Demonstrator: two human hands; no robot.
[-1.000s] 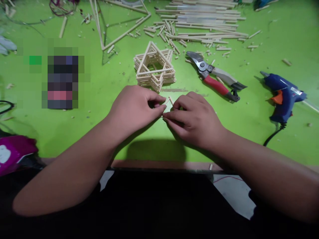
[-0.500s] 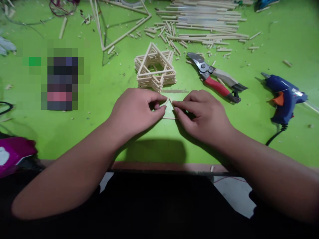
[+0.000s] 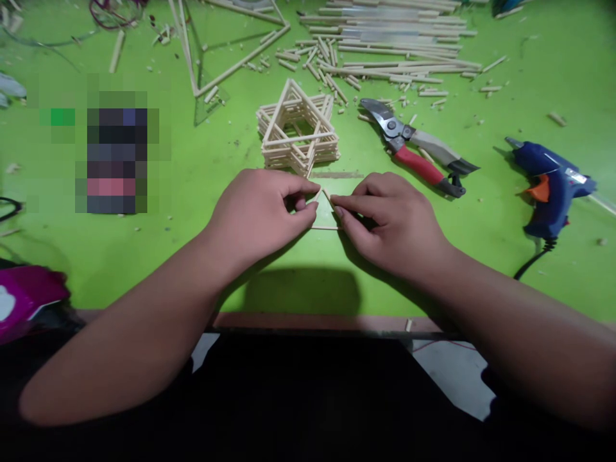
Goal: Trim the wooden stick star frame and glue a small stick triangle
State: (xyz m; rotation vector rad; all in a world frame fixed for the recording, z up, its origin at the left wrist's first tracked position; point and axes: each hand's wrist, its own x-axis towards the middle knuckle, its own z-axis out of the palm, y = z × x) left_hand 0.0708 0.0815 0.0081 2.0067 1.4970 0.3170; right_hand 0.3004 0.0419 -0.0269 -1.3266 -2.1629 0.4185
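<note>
A small triangle of thin wooden sticks (image 3: 325, 227) lies on the green table between my hands, its tip pointing away from me. My left hand (image 3: 262, 208) pinches its left side near the tip with thumb and forefinger. On the other side my right hand (image 3: 389, 215) is closed on the right stick, fingertips just below the tip. Both lower corners are partly covered by my fingers. Just beyond the hands stands a star-shaped stack of sticks (image 3: 301, 138), built up in several layers.
Pruning shears (image 3: 404, 141) with red and white handles lie right of the stack. A blue glue gun (image 3: 548, 179) rests at the far right. Long sticks (image 3: 394, 48) and short offcuts (image 3: 332, 58) cover the back. A larger stick frame (image 3: 245, 61) and a blurred-out object (image 3: 117, 160) are left.
Both hands keep their pinch on the triangle, almost unmoved. The view has shifted very slightly, moving the stack and table items a little to the left.
</note>
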